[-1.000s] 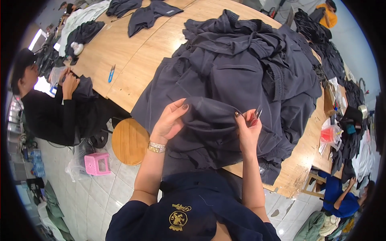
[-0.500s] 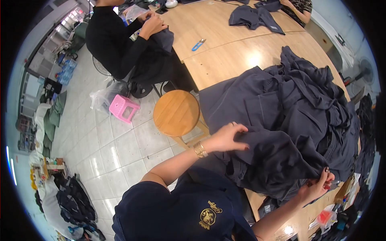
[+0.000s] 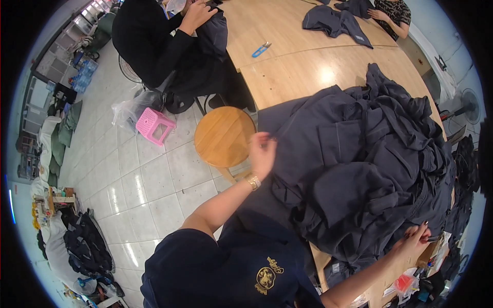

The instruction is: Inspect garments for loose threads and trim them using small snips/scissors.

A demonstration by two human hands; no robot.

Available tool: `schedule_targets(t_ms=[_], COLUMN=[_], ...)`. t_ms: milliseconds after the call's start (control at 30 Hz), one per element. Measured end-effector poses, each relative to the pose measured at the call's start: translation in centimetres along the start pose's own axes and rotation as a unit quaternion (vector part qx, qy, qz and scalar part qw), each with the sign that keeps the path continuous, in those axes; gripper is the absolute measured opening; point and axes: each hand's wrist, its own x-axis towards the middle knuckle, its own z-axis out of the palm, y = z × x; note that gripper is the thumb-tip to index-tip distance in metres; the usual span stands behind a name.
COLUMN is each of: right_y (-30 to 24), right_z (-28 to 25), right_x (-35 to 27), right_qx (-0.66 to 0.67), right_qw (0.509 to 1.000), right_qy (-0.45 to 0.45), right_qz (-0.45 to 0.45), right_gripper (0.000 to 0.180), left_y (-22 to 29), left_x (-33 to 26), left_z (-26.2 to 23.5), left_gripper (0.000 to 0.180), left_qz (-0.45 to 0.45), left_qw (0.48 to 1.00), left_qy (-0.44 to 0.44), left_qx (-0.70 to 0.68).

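A big heap of dark navy garments (image 3: 359, 169) covers the near end of a long wooden table (image 3: 303, 77). My left hand (image 3: 262, 151), with a gold watch on its wrist, pinches the left edge of the heap beside the table's corner. My right hand (image 3: 417, 237) reaches far out to the heap's lower right edge. Its fingers are curled into the cloth near the table's rim. Both arms are spread wide, with the pile between them. My dark shirt fills the bottom of the view.
A round wooden stool (image 3: 223, 136) stands left of my left hand, with a pink plastic stool (image 3: 154, 124) beyond it on the tiled floor. Blue thread snips (image 3: 261, 50) lie on the table. A person in black (image 3: 154, 41) sits far left; another person (image 3: 390, 13) handles a garment (image 3: 334, 20).
A second ago both hands worked close together on the cloth. Since then the view swung left, my arms spread apart, and my left hand slid to the heap's left edge.
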Motion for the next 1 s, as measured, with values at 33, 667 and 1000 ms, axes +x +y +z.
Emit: schedule_targets(t_ms=[33, 667, 1000], right_y=[0.4, 4.9, 5.1], right_z=[-1.8, -1.9, -0.6], right_x=[-0.2, -3.4, -3.9], right_qx=[0.018, -0.063, -0.068], right_qw=[1.0, 0.995, 0.996], right_qy=[0.013, 0.083, 0.054], right_qz=[0.001, -0.007, -0.004], right_gripper=[0.032, 0.008, 0.013], left_y=[-1.9, -22.6, -22.8], left_x=[0.6, 0.5, 0.3], left_z=[-0.4, -9.6, -10.9], left_gripper=[0.037, 0.046, 0.055], left_qz=[-0.077, -0.545, -0.522], left_qw=[0.992, 0.694, 0.734], left_qy=[0.089, 0.232, 0.223], left_qx=[0.042, -0.409, -0.374])
